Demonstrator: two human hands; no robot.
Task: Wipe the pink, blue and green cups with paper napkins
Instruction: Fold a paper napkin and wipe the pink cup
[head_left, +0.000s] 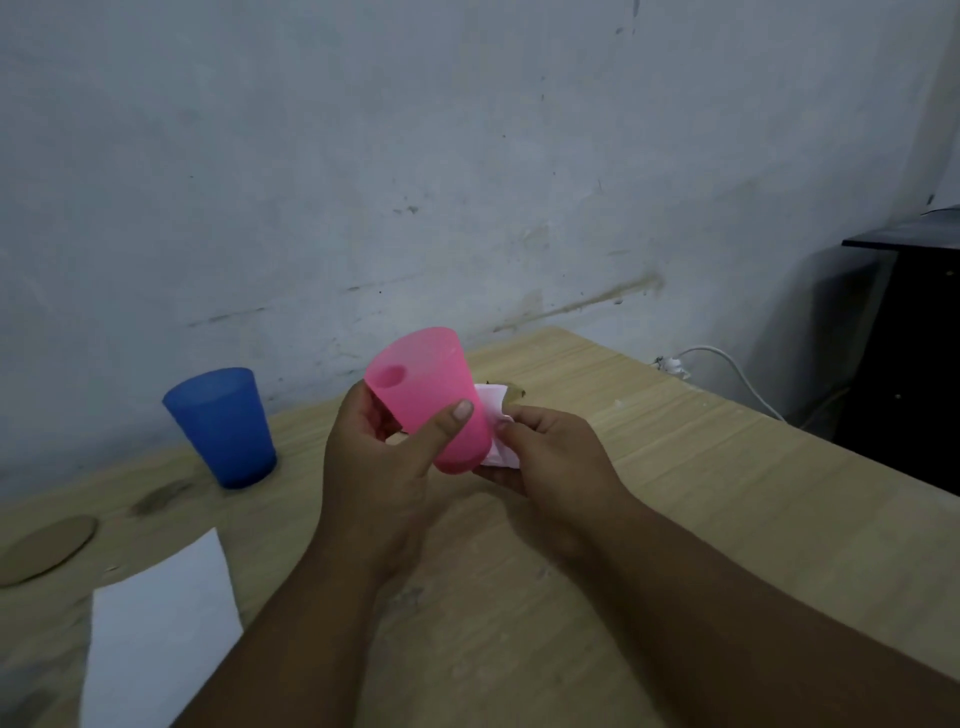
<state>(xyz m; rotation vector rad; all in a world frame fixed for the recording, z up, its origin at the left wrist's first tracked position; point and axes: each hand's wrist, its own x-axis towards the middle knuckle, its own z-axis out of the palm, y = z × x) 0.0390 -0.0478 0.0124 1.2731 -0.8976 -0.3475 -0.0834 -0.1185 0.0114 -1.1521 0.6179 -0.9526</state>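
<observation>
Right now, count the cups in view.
2. The pink cup is held tilted above the table in the left hand; the blue cup stands upright at the table's far left. No green cup shows; it may be out of frame.

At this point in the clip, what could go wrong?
1. The left hand holds the tilted pink cup in mid-air with thumb and fingers only; rubbing with the napkin in the right hand might push it loose.
2. The blue cup stands near the table back edge; a stray elbow could topple it.

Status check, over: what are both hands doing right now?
Left hand grips pink cup, lifted and tilted. Right hand presses napkin against its side. Blue cup waiting on table. Nothing in the way.
</observation>
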